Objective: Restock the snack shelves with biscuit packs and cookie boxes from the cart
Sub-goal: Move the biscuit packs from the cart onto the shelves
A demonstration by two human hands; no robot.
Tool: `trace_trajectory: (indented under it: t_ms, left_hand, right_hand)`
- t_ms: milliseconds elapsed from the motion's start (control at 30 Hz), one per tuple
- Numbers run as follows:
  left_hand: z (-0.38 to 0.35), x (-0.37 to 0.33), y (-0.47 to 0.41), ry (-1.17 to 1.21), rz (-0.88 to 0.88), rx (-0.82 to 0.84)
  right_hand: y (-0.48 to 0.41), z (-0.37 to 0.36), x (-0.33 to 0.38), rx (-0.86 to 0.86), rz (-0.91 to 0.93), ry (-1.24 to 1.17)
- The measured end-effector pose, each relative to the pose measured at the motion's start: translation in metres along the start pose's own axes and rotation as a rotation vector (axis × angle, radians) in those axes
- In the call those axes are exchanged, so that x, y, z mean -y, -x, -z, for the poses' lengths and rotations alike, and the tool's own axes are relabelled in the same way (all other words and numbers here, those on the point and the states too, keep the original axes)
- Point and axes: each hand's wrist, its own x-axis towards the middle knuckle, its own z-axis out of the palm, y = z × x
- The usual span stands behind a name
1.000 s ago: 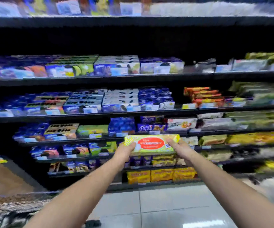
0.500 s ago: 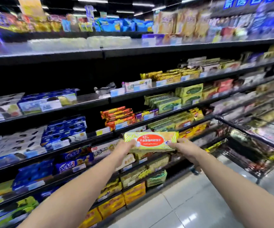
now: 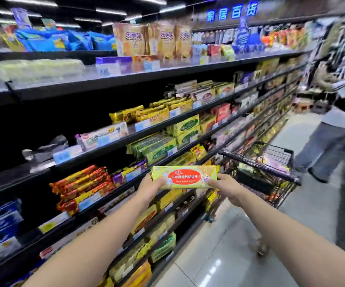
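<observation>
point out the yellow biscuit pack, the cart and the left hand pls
yellow biscuit pack (image 3: 185, 176): head view, on its red oval label.
cart (image 3: 258, 165): head view, on its handle bar.
left hand (image 3: 150, 186): head view, back of the hand.

A long yellow plastic biscuit pack with a red oval label (image 3: 185, 177) is held level in front of the black snack shelves (image 3: 126, 77). It is pinched at its left end by the left grip (image 3: 150, 186) and at its right end by the right grip (image 3: 223, 186). A black wire cart (image 3: 256, 164) loaded with packs is seen just beyond, on the pale tiled floor (image 3: 240, 235), near a person in grey trousers (image 3: 333, 139).
</observation>
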Motion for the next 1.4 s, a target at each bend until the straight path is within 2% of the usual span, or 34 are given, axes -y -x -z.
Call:
trace_trajectory:
  t_ms: [200,367,533,700,900,1033,1233,1400]
  left_hand:
    - [-0.048,-0.007,-0.053,0.033,0.001,0.066]
    - [-0.101,-0.016,-0.091,-0.001,-0.004,0.088]
    - [-0.170,-0.039,-0.129,0.018,0.014,0.020]
    - [-0.237,-0.066,-0.155,0.042,0.018,0.033]
    - [-0.284,-0.087,-0.190,0.046,0.076,-0.121]
    - [-0.298,-0.105,-0.221,0.041,-0.012,-0.223]
    - [-0.302,-0.149,-0.276,-0.119,-0.209,-0.358]
    - [-0.300,-0.190,-0.323,-0.197,-0.298,-0.394]
  right_hand:
    - [-0.041,0.040,-0.017,-0.065,-0.082,-0.119]
    - [-0.090,0.094,-0.042,-0.063,-0.058,-0.150]
    - [-0.141,0.164,-0.058,-0.033,0.010,-0.107]
    - [-0.188,0.234,-0.064,-0.002,0.036,-0.070]
    - [-0.245,0.285,-0.057,0.072,0.086,-0.045]
    - [-0.282,0.303,-0.041,0.093,0.136,-0.066]
    - [-0.342,0.331,0.006,0.125,0.253,-0.090]
    - [-0.396,0.347,0.045,0.126,0.349,-0.132]
